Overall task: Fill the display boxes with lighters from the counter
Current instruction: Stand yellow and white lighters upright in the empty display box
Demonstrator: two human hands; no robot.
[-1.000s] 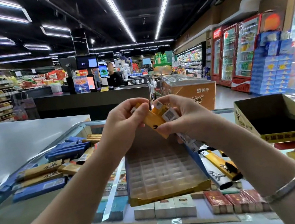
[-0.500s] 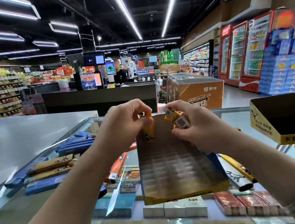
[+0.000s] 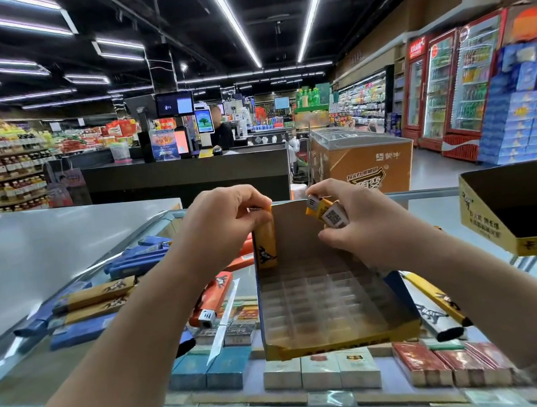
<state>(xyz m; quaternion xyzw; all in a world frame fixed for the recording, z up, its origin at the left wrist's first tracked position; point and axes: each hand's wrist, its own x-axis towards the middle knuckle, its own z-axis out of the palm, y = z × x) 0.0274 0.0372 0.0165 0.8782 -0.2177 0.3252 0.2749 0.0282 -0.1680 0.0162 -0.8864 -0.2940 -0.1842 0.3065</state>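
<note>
A yellow display box with a clear grid of slots lies open on the glass counter. My left hand pinches the top of an upright yellow lighter standing in the box's back left corner. My right hand grips a few yellow lighters over the box's back right. Loose blue and yellow lighters lie on the counter to the left, and an orange lighter lies beside the box.
A second yellow display box, open and dark inside, stands at the right. More lighters lie right of the near box. Cigarette packs show under the glass. A grey countertop extends left.
My left hand has lowered its yellow lighter from above the box down into the back left corner, turning it upright. My right hand has stayed over the box with its lighters.
</note>
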